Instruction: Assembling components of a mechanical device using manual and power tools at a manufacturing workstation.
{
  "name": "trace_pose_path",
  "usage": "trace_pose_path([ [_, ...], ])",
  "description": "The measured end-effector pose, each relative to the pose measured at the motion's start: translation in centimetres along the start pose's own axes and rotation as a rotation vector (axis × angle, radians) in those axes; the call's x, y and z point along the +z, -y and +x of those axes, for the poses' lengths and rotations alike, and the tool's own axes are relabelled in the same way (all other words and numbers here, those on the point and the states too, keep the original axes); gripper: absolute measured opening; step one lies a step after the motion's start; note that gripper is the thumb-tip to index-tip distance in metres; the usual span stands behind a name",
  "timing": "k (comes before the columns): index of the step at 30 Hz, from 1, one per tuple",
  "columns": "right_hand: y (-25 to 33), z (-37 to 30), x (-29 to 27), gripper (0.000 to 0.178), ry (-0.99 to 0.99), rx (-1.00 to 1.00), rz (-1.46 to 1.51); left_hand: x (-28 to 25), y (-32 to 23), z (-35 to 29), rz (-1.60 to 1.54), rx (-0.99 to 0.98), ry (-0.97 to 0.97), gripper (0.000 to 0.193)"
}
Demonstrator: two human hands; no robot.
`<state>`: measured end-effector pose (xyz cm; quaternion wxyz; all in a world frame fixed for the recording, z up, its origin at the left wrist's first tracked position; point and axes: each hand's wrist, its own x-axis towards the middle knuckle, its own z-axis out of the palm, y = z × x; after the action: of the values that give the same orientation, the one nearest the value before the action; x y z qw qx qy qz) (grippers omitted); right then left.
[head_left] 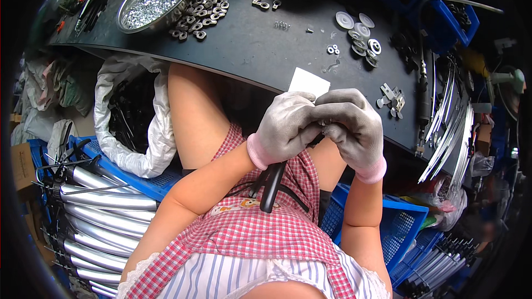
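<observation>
In grey-white gloves with pink cuffs, my left hand [282,127] and my right hand [354,130] meet over my lap at the table's front edge. Both are closed, fingertips together. A black bar-shaped part [271,188] sticks out below my left hand, with a shorter black end beside it; its upper portion is hidden in the gloves. Something small and metallic shows between the fingertips, too covered to name. Just beyond the fingers is a white rectangular piece [308,83]. On the table to the right of my right hand lies a group of small metal brackets [392,101].
The dark table [244,39] carries metal bowls of small hardware [155,3], ring-ended metal parts [202,14], a spring [281,25] and round discs [360,33]. Thin metal strips [443,127] overhang the right side. A white bag [158,149] and curved silver tubes [105,199] flank my left; a blue crate [407,221], my right.
</observation>
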<state>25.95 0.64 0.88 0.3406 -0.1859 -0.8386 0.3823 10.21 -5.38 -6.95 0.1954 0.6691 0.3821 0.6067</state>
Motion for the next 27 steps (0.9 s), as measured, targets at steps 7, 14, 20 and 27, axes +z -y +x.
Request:
trace_pose_path([
  [7, 1.0, -0.7, 0.4, 0.033, -0.074, -0.050, -0.406, -0.2, -0.1, 0.2, 0.088, 0.035, -0.017, 0.022],
  [14, 3.5, 0.0, 0.2, 0.029, -0.022, -0.027, -0.554, -0.1, 0.2, 0.3, 0.064, 0.061, -0.016, 0.024],
  [20, 3.1, 0.2, 0.4, 0.021, 0.025, 0.082, -0.439, 0.2, 0.2, -0.3, 0.082, 0.016, -0.029, 0.025],
  [27, 6.7, 1.0, -5.8, 0.025, -0.322, -0.022, -0.430, 0.1, -0.4, -0.2, 0.095, -0.022, 0.002, 0.012],
])
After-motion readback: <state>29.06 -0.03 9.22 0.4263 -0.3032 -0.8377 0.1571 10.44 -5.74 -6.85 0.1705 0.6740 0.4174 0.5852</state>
